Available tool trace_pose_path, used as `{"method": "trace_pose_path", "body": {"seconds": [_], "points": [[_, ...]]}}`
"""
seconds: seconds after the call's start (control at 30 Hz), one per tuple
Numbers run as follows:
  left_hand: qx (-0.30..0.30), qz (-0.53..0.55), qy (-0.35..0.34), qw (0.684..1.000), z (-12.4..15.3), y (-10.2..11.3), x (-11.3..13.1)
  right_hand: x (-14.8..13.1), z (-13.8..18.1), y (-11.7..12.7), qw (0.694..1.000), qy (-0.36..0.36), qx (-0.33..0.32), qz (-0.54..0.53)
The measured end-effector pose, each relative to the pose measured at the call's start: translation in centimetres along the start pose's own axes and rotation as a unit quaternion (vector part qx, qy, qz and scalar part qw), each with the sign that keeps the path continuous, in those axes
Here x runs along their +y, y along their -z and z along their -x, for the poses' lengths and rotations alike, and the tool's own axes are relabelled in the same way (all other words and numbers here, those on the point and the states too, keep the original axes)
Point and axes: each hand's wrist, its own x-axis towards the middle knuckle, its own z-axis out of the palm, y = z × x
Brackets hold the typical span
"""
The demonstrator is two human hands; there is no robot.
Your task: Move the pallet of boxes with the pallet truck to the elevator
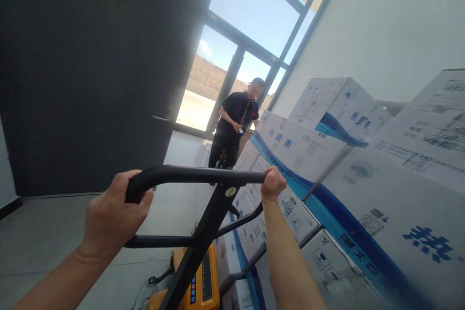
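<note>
My left hand [111,213] is wrapped round the left end of the black loop handle [196,175] of a pallet jack. My right hand [272,183] grips the right end of the same top bar. The handle's black shaft [198,247] runs down to a yellow body with a scale display [201,283]. Stacked white and blue cardboard boxes [363,193] sit just past the handle on the right.
A person in dark clothes [234,128] stands ahead beside the boxes, hands held at the chest. A large dark door [90,72] fills the left. Tall windows [250,14] lie beyond. A white wall [381,24] rises on the right. The floor is grey tile [43,237].
</note>
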Motion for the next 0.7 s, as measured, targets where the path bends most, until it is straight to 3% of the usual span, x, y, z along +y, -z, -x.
{"method": "trace_pose_path", "body": {"seconds": [0.5,0.7], "points": [[0.007,0.032,-0.036,0.999,-0.73,0.06,0.18,0.52,0.8,-0.76,0.998,-0.012,0.039,-0.039],[0.003,0.025,-0.013,1.0,-0.8,-0.4,0.43,0.66,0.75,-0.66,0.998,-0.007,0.036,-0.05]]}}
